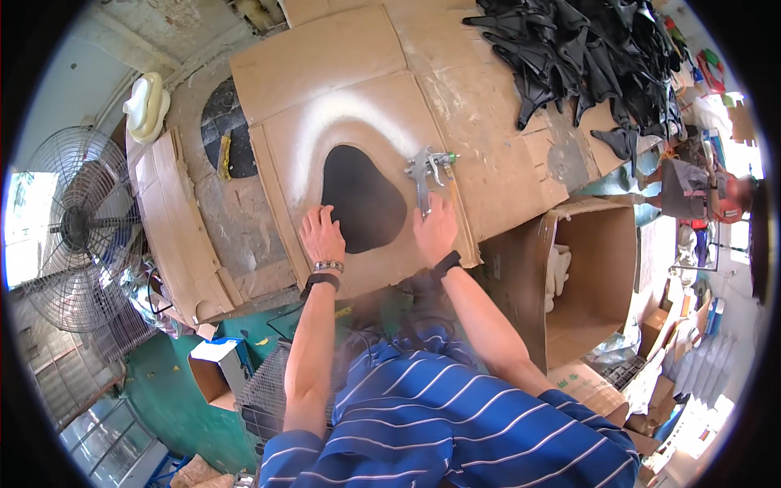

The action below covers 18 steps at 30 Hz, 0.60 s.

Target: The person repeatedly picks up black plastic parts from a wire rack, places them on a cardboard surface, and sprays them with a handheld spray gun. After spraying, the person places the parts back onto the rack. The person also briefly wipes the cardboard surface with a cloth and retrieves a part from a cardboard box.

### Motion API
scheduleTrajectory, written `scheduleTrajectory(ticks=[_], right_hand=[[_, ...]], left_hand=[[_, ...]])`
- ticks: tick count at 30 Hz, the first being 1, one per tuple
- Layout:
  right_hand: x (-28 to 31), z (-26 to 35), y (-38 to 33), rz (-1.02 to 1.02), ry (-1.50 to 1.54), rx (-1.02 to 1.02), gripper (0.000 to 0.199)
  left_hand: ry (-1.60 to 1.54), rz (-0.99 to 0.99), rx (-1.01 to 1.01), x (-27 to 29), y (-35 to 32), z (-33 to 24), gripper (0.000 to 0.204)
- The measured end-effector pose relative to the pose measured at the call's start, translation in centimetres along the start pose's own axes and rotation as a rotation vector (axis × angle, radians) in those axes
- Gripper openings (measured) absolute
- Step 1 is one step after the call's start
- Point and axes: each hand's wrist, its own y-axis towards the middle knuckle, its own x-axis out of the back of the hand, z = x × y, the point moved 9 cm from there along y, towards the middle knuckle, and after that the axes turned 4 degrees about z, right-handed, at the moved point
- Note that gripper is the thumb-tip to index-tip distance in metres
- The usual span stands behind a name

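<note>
A flat black rounded piece (362, 199), wider at its lower right, lies on a cardboard sheet (277, 150) in front of me. White spray marks the cardboard in an arc around its top. My left hand (323, 237) rests at the left edge of the black piece, fingers apart and slightly bent, gripping nothing that I can see. On the other side, my right hand (436, 232) has its fingers around the lower handle of a metal spray gun (427, 169) with a green fitting. The gun is beside the piece, over the cardboard's right part.
Black flat pieces with pointed ends (569, 57) are heaped at the far right of the table. A large open carton (590, 285) stands below the table's right side. At left are a big wire-caged fan (77, 228) and cream-coloured forms (148, 107). Another person (691, 191) stands at far right.
</note>
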Motion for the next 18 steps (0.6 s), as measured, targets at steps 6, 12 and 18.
scheduleTrajectory(ticks=[6, 12, 18], right_hand=[[-1.1, -2.0, 3.8, 0.198, -0.082, 0.078, 0.069], [-2.0, -1.6, 4.0, 0.286, -0.080, 0.128, 0.069], [-2.6, -4.1, 4.8, 0.334, -0.012, -0.060, 0.052]], left_hand=[[0.103, -0.100, -0.029, 0.5, -1.5, -1.8, 0.034], [0.066, -0.025, -0.056, -1.1, -3.2, -2.5, 0.036], [-0.186, 0.295, -0.132, -5.5, -6.4, -4.5, 0.033]])
